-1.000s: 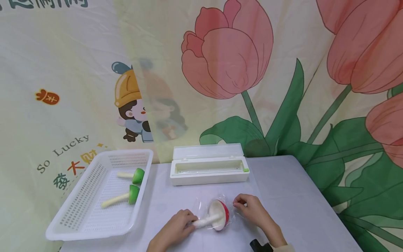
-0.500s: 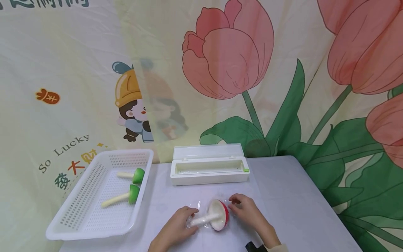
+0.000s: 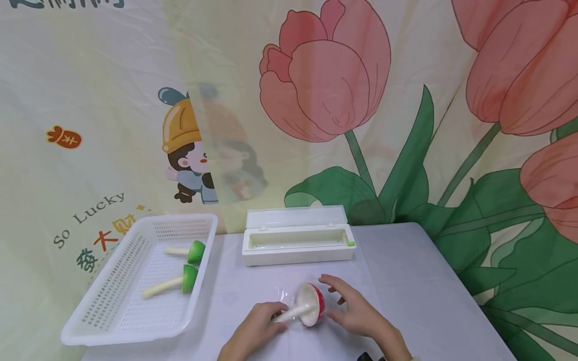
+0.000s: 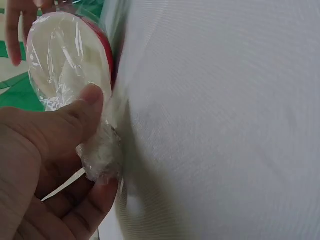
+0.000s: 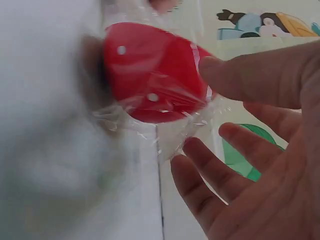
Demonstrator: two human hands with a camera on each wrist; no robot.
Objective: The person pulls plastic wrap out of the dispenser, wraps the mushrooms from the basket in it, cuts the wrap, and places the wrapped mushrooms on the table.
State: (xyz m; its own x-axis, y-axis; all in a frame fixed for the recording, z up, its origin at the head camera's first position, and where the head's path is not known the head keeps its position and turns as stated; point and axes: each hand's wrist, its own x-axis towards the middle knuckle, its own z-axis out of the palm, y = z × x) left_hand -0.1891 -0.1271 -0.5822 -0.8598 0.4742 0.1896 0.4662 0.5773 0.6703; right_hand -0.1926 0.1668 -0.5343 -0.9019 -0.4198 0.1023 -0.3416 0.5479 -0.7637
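Note:
A toy mushroom (image 3: 309, 305) with a white-dotted red cap and a white stem lies on its side at the front of the table, wrapped in clear plastic film (image 4: 102, 159). My left hand (image 3: 256, 327) holds the film-covered stem end between thumb and fingers, as the left wrist view shows closely. To the right of the cap, my right hand (image 3: 358, 312) has its fingers spread. In the right wrist view, its thumb overlaps the edge of the red cap (image 5: 155, 70); whether it presses there I cannot tell. Loose film sticks out around the cap.
Behind the mushroom stands a long white box (image 3: 298, 256) with its lid (image 3: 295, 217) raised. At left, a white perforated basket (image 3: 122, 337) holds two green-capped toy mushrooms (image 3: 189, 279). A tulip-printed cloth (image 3: 329, 90) hangs behind the white-covered table (image 3: 397, 260).
My right hand has gone from bunched fingers beside the cap to spread fingers, a little further left. The left fingers loosened around the stem end, then came back onto it.

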